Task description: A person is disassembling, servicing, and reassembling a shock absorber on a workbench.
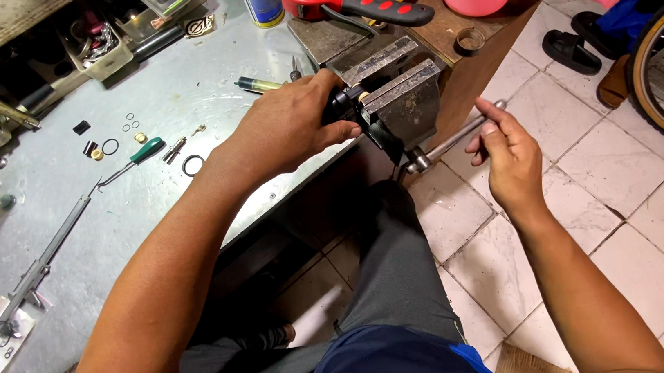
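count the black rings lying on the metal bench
2 clear ones: a black ring near the small brass parts, another black ring right of the green-handled pick. Others may hide in the trays.

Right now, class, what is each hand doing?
Left hand: closed around a black part set in the bench vise.
Right hand: fingers pinched on the vise handle.

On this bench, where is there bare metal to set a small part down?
Free: the benchtop between the O-rings and the vise, and the front strip between the rod and the left hand. Crowded: the trays along the back.
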